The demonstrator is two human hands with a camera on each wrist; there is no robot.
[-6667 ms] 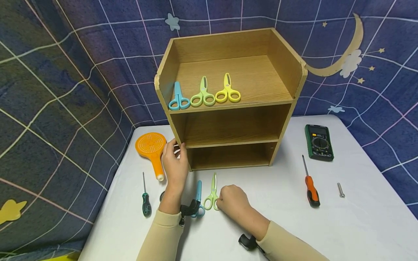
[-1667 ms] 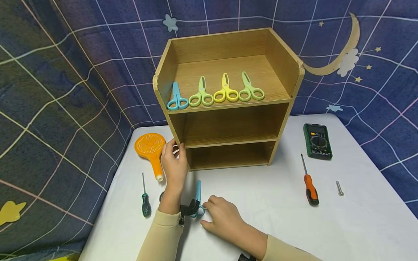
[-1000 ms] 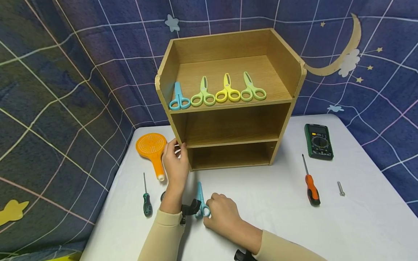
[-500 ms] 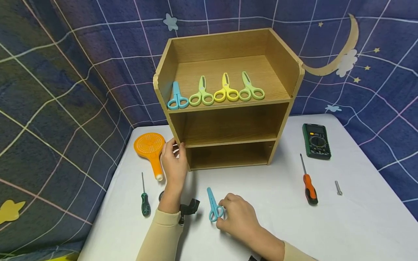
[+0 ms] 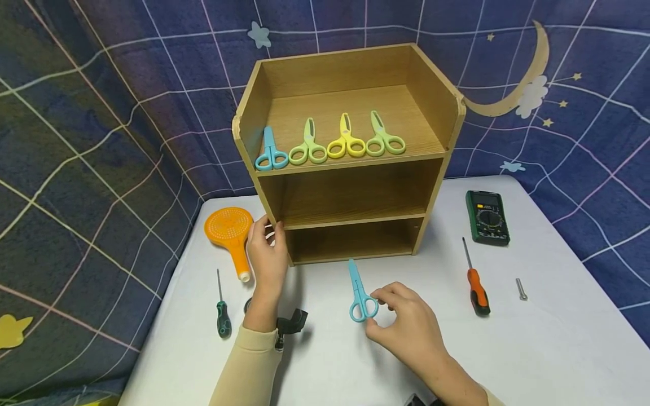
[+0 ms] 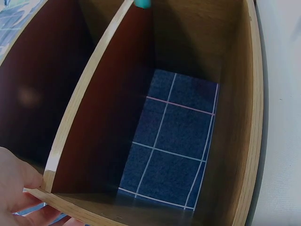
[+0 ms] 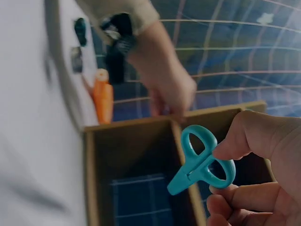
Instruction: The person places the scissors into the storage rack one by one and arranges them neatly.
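Note:
A wooden three-tier shelf unit (image 5: pixel 350 163) stands on the white table (image 5: pixel 508 349). On its top tier lie a blue pair of scissors (image 5: pixel 269 153), a green pair (image 5: pixel 307 148), a yellow pair (image 5: pixel 346 142) and another green pair (image 5: pixel 384 140). My left hand (image 5: pixel 268 248) grips the unit's lower left front edge; its fingers (image 6: pixel 19 188) show at that corner in the left wrist view. My right hand (image 5: pixel 380 304) pinches the handle loops of another blue pair of scissors (image 5: pixel 359 293), blades pointing toward the shelf. The right wrist view shows that pair (image 7: pixel 200 162) between thumb and fingers (image 7: pixel 249 141).
An orange round-headed perforated tool (image 5: pixel 229 231) and a green screwdriver (image 5: pixel 222 311) lie left of my left arm. Right of the shelf are a dark green multimeter (image 5: pixel 487 217), an orange-handled screwdriver (image 5: pixel 475 282) and a metal bolt (image 5: pixel 521 288).
The green scissors that lay on the table now sit on the top tier. My right hand took the blue scissors beside my left wrist and carried them right, toward the shelf. Left hand unmoved.

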